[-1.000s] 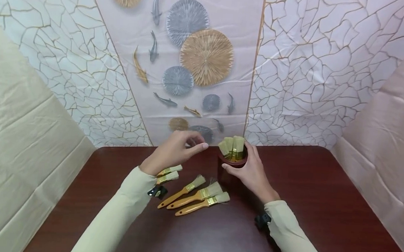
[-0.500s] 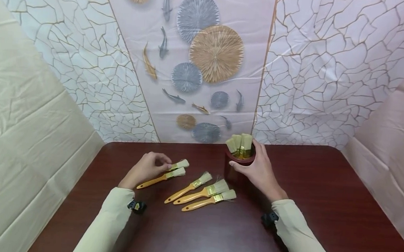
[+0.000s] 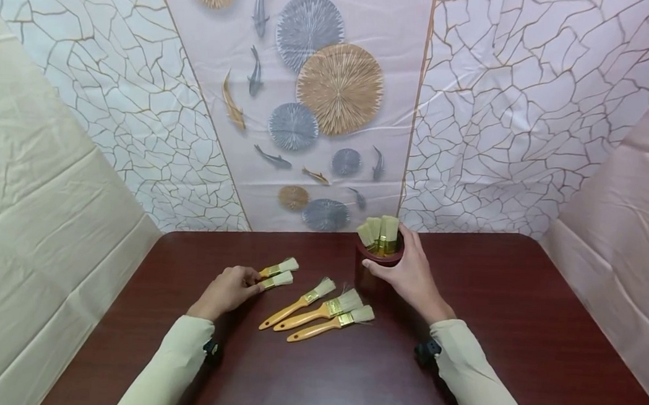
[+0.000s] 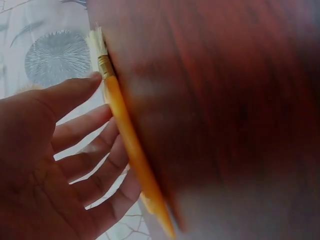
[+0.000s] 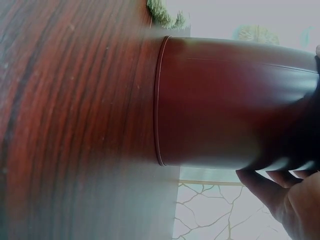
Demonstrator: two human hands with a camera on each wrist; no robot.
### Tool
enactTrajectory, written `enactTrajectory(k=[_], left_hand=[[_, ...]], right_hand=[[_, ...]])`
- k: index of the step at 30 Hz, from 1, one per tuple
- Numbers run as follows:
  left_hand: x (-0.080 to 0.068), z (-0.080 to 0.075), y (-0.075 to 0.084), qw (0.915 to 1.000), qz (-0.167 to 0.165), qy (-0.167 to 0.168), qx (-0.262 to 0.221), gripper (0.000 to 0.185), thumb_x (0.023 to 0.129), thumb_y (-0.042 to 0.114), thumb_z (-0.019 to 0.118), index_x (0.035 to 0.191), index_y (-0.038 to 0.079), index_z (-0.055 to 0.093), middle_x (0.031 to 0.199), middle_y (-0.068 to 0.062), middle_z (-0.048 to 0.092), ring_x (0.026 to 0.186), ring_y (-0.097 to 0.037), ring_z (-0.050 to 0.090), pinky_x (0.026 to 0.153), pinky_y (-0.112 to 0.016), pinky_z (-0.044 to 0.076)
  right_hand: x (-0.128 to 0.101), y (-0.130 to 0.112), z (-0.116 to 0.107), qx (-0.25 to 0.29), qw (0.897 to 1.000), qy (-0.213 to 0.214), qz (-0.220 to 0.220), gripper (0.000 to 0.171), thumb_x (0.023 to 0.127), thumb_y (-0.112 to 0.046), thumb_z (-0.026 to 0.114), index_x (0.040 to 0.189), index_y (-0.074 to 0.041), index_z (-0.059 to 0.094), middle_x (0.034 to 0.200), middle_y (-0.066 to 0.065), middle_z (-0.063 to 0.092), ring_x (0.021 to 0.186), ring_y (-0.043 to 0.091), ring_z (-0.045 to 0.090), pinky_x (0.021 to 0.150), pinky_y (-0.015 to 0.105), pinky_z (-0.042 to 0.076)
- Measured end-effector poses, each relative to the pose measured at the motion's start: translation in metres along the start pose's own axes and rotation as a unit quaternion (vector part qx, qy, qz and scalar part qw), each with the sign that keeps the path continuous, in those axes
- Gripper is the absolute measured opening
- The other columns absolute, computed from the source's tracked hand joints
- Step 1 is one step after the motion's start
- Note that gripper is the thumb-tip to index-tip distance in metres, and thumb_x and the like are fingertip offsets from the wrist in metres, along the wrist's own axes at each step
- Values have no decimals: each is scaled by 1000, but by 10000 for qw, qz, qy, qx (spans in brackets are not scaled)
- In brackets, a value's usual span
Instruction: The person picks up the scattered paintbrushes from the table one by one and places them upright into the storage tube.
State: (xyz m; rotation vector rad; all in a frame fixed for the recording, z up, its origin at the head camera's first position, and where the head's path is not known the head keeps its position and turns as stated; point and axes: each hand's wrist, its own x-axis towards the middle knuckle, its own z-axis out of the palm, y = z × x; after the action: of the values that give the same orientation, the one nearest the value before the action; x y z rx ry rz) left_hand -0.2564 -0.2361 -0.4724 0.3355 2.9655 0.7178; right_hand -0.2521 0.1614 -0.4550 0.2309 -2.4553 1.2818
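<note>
In the head view, my left hand (image 3: 227, 291) is at two small paintbrushes lying side by side on the left, covering most of their handles. The left wrist view shows its thumb at the neck of the nearer paintbrush (image 4: 131, 135), with the loosely bent fingers touching or nearly touching along the handle. A second paintbrush (image 3: 283, 266) lies just behind it. My right hand (image 3: 416, 276) grips a dark red cylindrical cup (image 3: 370, 273) around its rim, thumb in front. Several paintbrushes (image 3: 388, 230) stand in the cup, bristles up. From the right wrist, the cup's smooth side shows, fingers partly cut off.
Three more paintbrushes, among them a wide middle one (image 3: 320, 314), lie fanned out between the hands, bristles pointing away to the right. All are on a dark reddish wooden table (image 3: 313, 381). Patterned fabric (image 3: 474, 125) hangs behind its back edge.
My left hand has moved from beside the cup down and left to the two paintbrushes. My right hand stays on the cup. The head view has shifted slightly.
</note>
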Motion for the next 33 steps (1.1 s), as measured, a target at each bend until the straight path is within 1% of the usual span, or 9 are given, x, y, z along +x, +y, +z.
enactTrajectory(k=[3,6,9,13,16,19,21,28,33], left_hand=[[-1,3,0,10000,-62,58,-23,20,100,22,76,115,9,79,95,0,74,82,-14,66,75,-41,57],[-2,4,0,9998,-178,30,-128,16,99,19,77,111,9,80,93,0,74,81,-13,66,76,-40,57],[-4,5,-2,9986,-298,-46,-437,10,95,13,81,102,7,77,88,0,72,78,-12,64,73,-36,55],[-2,5,-2,9961,-268,-185,-824,13,90,8,84,92,6,72,83,-1,69,74,-13,62,70,-32,52],[0,4,2,9949,-280,-300,-925,12,91,10,84,97,6,74,84,0,71,75,-13,64,70,-31,53],[0,3,6,9945,-311,-379,-924,14,94,11,81,105,6,77,87,0,72,76,-13,65,70,-32,53],[-1,4,7,9947,-314,-392,-897,13,96,12,79,107,6,77,88,1,73,76,-14,65,71,-32,53],[-1,6,6,9965,-154,-262,-773,8,100,14,75,106,9,78,90,2,73,78,-12,66,76,-37,57],[0,7,9,9961,-186,-247,-824,6,99,14,75,103,10,77,88,2,72,76,-12,63,74,-35,55]], right_hand=[[0,0,2,-5,10000,0,-2,115,75,-43,96,163,-5,32,149,19,46,134,39,51,110,62,43],[-2,0,3,31,10000,-29,17,114,75,-44,96,163,-6,33,149,17,46,134,38,51,110,61,43],[-4,-1,5,42,10000,-87,26,115,75,-46,95,163,-6,32,148,17,47,134,37,52,110,60,44],[-4,-1,5,36,10000,-72,39,116,75,-47,95,163,-6,31,149,17,46,134,37,52,109,60,44],[-2,-1,2,20,10000,-12,33,116,75,-46,96,163,-5,32,147,17,47,133,37,52,109,60,45],[-2,0,0,-9,10000,25,32,116,75,-45,96,163,-4,32,147,18,47,133,38,52,109,61,45],[-1,0,-1,-29,10000,36,33,116,75,-46,96,162,-4,32,146,17,48,132,38,53,109,61,45],[0,-1,-2,-40,10000,17,-33,113,75,-45,95,162,-8,33,146,16,48,133,37,52,108,61,45],[-2,-2,-3,-34,9999,-53,108,115,76,-47,94,163,-7,31,151,17,45,135,39,51,109,61,45]])
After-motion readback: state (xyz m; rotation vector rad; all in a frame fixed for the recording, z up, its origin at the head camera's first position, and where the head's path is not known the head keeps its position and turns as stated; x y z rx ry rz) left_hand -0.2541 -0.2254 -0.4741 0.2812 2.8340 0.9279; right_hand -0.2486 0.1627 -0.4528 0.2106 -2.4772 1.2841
